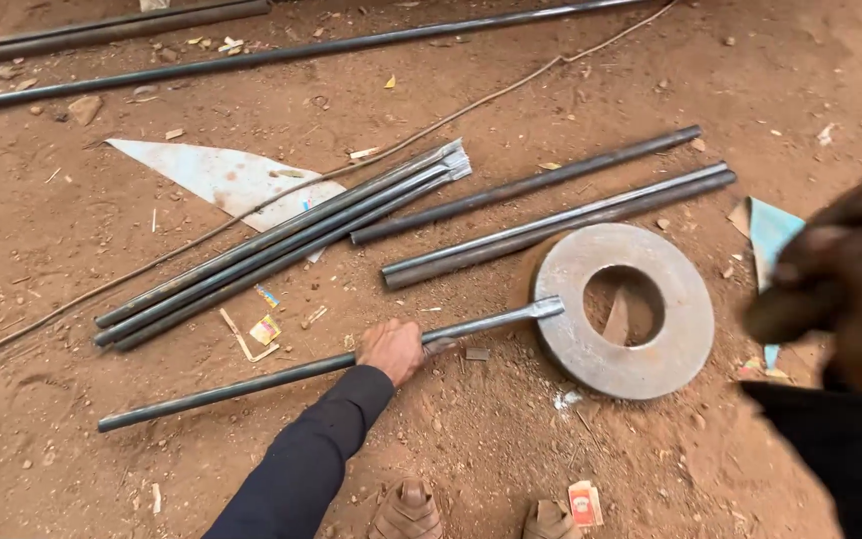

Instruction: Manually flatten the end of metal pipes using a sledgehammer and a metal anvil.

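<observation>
Gripping a steel rod (251,384) (flattened tip on the ring plate (626,311)), left hand (392,348)

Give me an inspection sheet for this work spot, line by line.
Surface: bare reddish dirt ground.
Job's things: long steel rod, flattened end resting on a thick steel ring.
Clutter: bundle of rods, two more rod sets, white triangular sheet offcut, paper scraps, small box.
Grippers: left hand grips the long steel rod; right hand raised, blurred, grip unclear.
Cables: thin wire across the ground.
Surroundings: long pipes at top; sandalled feet below.
</observation>
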